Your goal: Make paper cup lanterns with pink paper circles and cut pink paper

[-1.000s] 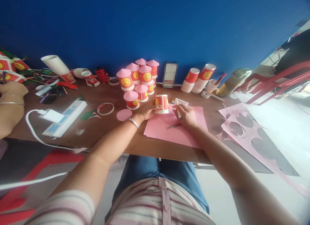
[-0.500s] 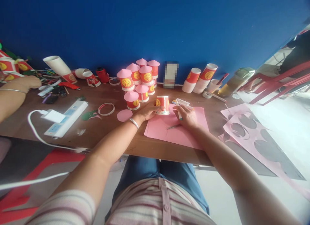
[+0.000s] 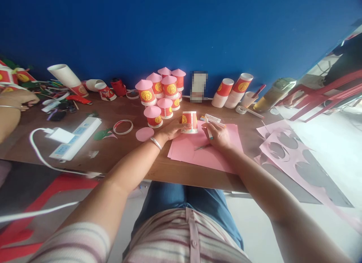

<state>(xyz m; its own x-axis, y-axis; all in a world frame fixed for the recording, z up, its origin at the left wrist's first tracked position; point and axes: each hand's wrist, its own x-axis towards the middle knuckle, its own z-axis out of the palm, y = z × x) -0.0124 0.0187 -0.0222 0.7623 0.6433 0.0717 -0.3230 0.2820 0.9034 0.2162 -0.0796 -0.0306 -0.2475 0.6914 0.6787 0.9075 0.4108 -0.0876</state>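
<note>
My left hand is closed on the side of a red and white paper cup, which is upside down over pink paper sheets. In my right hand a white marker is gripped, its body slanting between the fingers, a little right of the cup. Scissors lie on the pink paper, partly hidden by the right hand. Behind that hand is another white marker. Beside my left wrist a pink paper circle lies flat on the table.
Red cups with pink cone roofs stand stacked behind my left hand. Stacked cups, a tape roll and a bottle are at the back right. A power strip lies left; another person's hand is at far left.
The other person's hand at far left has shifted left and down. My hands keep the same hold on the cup and marker; the whole view has shifted slightly.
</note>
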